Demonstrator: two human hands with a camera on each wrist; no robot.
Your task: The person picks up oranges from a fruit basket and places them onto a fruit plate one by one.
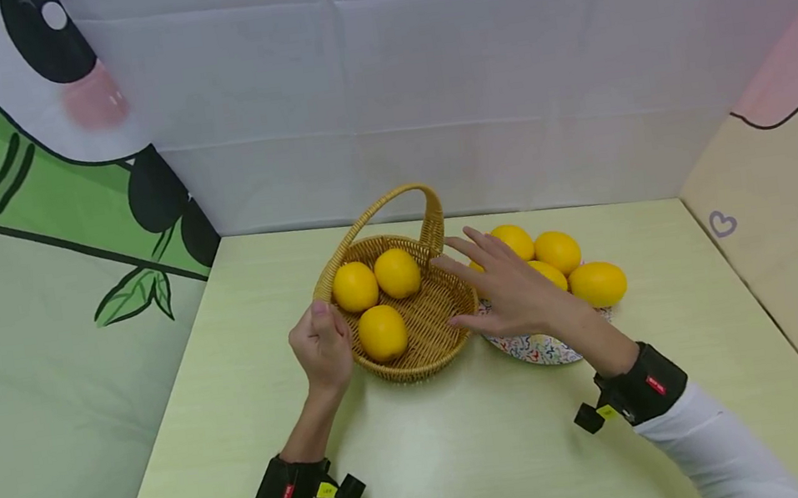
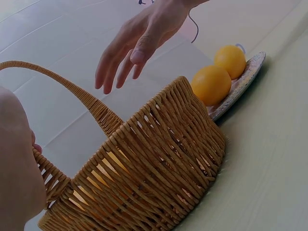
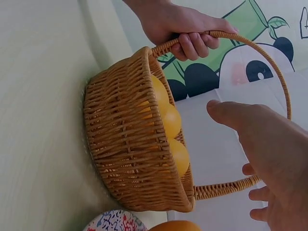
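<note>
White sleeves (image 1: 712,443) nearest; wicker basket (image 1: 430,325) on bench (image 1: 435,463) holds three yellow fruits (image 1: 382,333).
Left grip (image 1: 323,347) is curled round handle (image 1: 433,219); right grip (image 1: 506,289) hangs spread above basket's right side; other fruits (image 1: 599,284) lie on patterned plate (image 1: 533,349) alongside.

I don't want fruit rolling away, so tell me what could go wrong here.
The left hand grips one side of the basket's handle; an uneven pull might tip the basket and roll its three yellow fruits.
The open right hand hovers close to the plate; a bump could dislodge its rightmost fruit, which sits at the edge.
</note>
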